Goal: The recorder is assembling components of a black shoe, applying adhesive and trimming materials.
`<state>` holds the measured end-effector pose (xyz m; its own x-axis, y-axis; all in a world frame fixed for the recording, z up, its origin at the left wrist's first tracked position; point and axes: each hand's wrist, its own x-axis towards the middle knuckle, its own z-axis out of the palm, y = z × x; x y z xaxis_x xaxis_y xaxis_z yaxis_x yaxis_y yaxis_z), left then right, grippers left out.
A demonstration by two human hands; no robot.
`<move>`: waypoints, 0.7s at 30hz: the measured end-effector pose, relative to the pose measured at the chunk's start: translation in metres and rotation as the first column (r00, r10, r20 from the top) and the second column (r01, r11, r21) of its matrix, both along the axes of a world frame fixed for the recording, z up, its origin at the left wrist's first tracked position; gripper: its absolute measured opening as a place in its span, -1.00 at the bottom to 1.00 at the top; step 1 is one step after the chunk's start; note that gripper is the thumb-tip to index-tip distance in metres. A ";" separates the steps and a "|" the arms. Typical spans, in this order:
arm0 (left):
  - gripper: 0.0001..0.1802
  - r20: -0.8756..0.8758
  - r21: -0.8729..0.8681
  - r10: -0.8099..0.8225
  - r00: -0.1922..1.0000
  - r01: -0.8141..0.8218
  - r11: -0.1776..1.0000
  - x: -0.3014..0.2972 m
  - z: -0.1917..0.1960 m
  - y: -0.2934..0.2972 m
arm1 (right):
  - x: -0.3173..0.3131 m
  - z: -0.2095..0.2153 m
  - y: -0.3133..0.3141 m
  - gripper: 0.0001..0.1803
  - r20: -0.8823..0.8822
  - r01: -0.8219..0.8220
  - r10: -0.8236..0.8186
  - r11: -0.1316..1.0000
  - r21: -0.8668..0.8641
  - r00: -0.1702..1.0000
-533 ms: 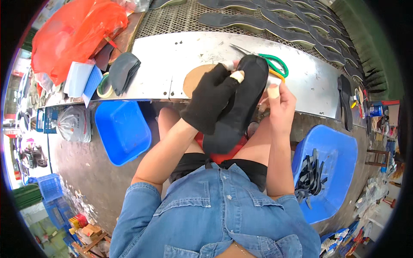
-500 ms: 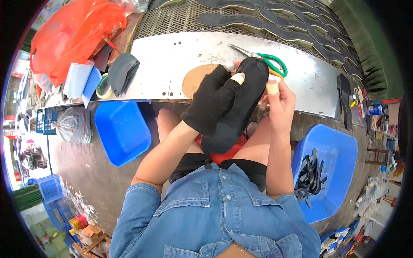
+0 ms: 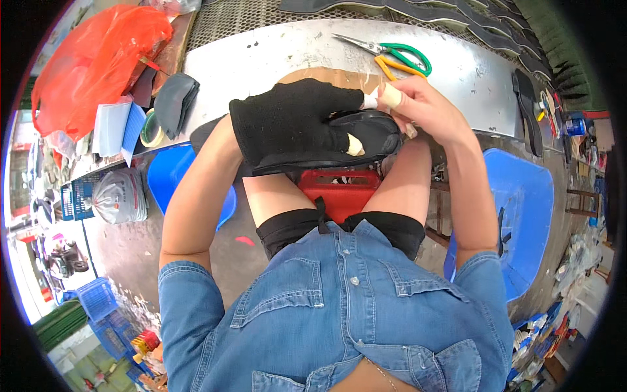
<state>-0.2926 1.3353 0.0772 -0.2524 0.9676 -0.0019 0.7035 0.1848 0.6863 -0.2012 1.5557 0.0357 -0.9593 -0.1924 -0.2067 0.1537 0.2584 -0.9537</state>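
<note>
A black shoe sole (image 3: 375,130) lies sideways above my lap, its rounded toe end to the right. My left hand (image 3: 297,121), in a black glove with taped fingertips, is closed around it, the thumb on its surface. At the toe end, my bare right hand (image 3: 424,108) has its fingers bent in on the edge of the sole, with tape around the thumb; its fingertips are partly hidden. Just beyond the hands, scissors (image 3: 382,48) with green handles lie on the metal bench (image 3: 261,59), beside a tool with orange handles (image 3: 398,66). A brown oval piece (image 3: 320,75) is partly covered by my left hand.
A red plastic bag (image 3: 101,65), dark sheets (image 3: 175,103) and a tape roll (image 3: 152,129) occupy the left bench end. Blue bins stand below at left (image 3: 166,173) and right (image 3: 522,215). More soles (image 3: 450,26) lie on the mesh surface (image 3: 241,25) behind. A red stool (image 3: 339,196) is between my legs.
The sole has turned from pointing away to lying sideways, toe to the right. My left hand rotated with it, and my right hand moved in to the toe end. The view shifted slightly.
</note>
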 end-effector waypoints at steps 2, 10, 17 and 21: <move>-0.44 0.017 -0.186 -0.007 1.000 0.010 0.982 -0.001 0.003 0.001 | -0.004 0.008 -0.004 -0.57 0.035 -0.039 0.039 0.999 0.000 0.999; -0.46 0.160 -0.049 0.078 0.984 -0.072 0.996 0.008 -0.003 -0.008 | -0.003 -0.005 -0.020 -0.62 -0.035 0.020 -0.024 0.994 -0.110 0.999; -0.40 0.400 0.073 0.162 0.902 -0.208 0.975 0.017 -0.008 -0.013 | 0.000 0.001 -0.027 -0.71 -0.346 0.061 -0.068 0.998 -0.030 0.936; -0.43 0.418 0.220 0.159 0.895 -0.269 0.938 0.018 -0.019 -0.009 | 0.001 0.014 -0.020 -0.70 -0.107 0.107 -0.127 0.978 -0.176 0.986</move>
<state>-0.2747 1.3263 0.0582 -0.4858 0.8676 0.1060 0.3349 0.0727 0.9395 -0.2003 1.5356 0.0494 -0.9928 -0.0998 -0.0657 0.0580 0.0784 -0.9952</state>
